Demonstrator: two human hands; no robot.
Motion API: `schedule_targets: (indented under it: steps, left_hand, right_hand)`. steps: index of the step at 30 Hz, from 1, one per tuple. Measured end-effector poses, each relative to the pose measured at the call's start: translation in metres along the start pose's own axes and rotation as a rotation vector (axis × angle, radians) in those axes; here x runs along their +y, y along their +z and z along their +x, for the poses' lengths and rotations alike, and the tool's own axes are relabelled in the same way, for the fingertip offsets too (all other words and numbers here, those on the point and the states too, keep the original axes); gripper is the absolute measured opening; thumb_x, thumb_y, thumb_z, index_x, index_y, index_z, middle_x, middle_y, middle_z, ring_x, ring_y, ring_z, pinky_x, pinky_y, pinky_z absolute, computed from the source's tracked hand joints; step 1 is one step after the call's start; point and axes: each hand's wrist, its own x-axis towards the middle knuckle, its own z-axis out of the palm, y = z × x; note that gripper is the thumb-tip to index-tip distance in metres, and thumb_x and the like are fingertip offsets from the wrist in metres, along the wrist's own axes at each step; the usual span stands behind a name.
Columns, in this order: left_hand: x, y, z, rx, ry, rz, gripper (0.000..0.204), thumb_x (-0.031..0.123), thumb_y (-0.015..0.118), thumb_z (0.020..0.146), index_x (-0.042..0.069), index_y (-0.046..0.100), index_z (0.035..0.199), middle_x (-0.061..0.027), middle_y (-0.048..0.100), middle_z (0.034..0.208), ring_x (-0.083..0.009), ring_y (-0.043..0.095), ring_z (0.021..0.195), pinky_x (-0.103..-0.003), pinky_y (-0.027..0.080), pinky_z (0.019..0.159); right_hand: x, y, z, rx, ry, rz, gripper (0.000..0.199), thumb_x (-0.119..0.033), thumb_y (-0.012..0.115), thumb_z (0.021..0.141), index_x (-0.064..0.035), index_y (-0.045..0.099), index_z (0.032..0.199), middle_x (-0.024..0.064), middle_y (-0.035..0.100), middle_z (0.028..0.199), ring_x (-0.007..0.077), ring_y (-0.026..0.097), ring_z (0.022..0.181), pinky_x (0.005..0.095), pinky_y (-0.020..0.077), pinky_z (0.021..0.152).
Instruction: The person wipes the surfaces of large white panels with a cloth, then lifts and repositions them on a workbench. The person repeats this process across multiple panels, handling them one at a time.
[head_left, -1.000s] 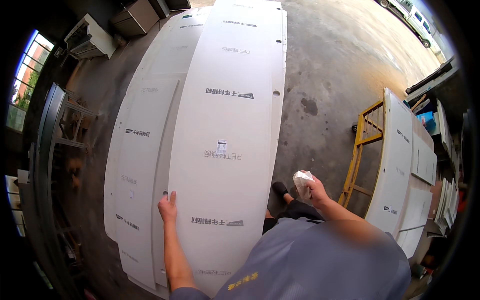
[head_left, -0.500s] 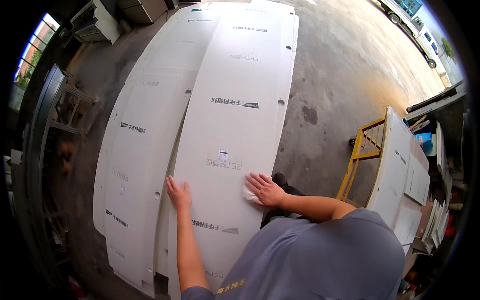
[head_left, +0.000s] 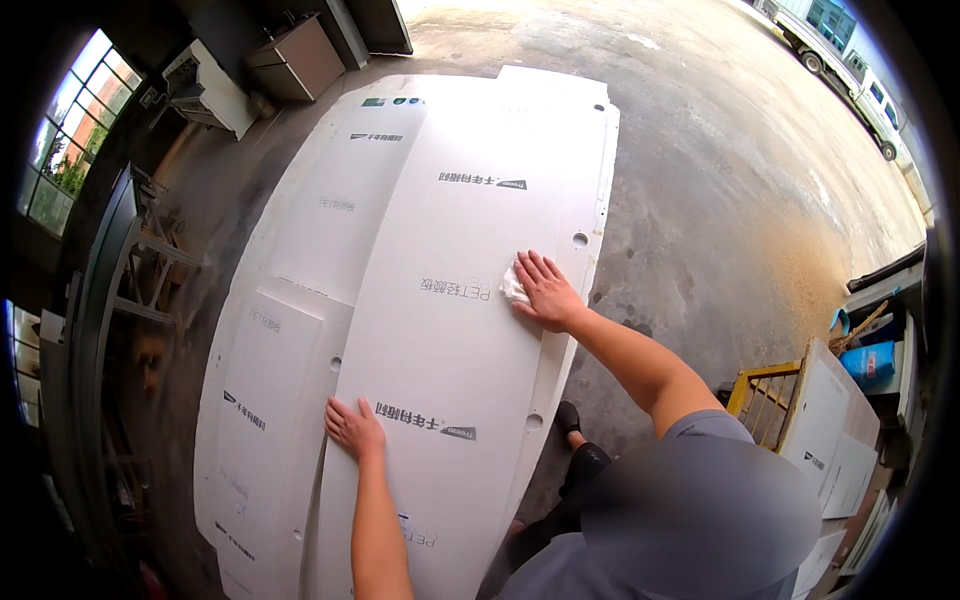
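A long white panel (head_left: 440,345) with printed markings lies on top of other white panels (head_left: 265,370). On its left edge rests my left hand (head_left: 353,428), palm down with the fingers laid out and nothing in them. Farther along, near the right edge, my right hand (head_left: 548,292) presses a crumpled white cloth (head_left: 514,288) flat against the surface. The fingers of that hand are stretched over the cloth, which shows only at their left side. Part of a blue-marked label (head_left: 403,524) shows beside my left forearm.
At the right, more white panels (head_left: 812,440) lean on a yellow metal frame (head_left: 762,400). Dark metal racking (head_left: 118,260) stands along the left. A cabinet (head_left: 297,62) is at the far left, a white truck (head_left: 850,85) outside at the far right. Concrete floor (head_left: 690,220) surrounds the stack.
My view has shifted farther along the panel. My right hand has slid the cloth away from me over the surface, and my left hand has moved forward along the edge.
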Motion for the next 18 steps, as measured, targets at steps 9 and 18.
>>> schedule_targets:
  steps: [9, 18]
  left_hand:
    - [0.014, 0.01, 0.028, 0.023, -0.187, -0.001, 0.044, 0.041, 0.055, 0.103, 0.004, 0.06, 0.126, -0.0164, 0.064, 0.124, -0.0354, 0.056, 0.121, -0.049, 0.041, 0.102]
    - [0.026, 0.033, 0.042, -0.025, -0.272, -0.083, 0.04, 0.038, 0.052, 0.105, 0.003, 0.06, 0.124, -0.0173, 0.065, 0.126, -0.0376, 0.057, 0.12, -0.052, 0.041, 0.104]
  right_hand:
    - [-0.059, -0.002, -0.06, -0.187, -0.213, 0.115, 0.084, -0.048, 0.057, 0.098, 0.0052, 0.03, 0.157, 0.0208, 0.026, 0.168, 0.0345, 0.019, 0.158, 0.0478, 0.0156, 0.128]
    - [0.012, -0.026, -0.035, -0.207, -0.306, 0.151, 0.08, -0.046, 0.055, 0.1, 0.0033, 0.032, 0.157, 0.0177, 0.027, 0.168, 0.0311, 0.022, 0.157, 0.0459, 0.0185, 0.127]
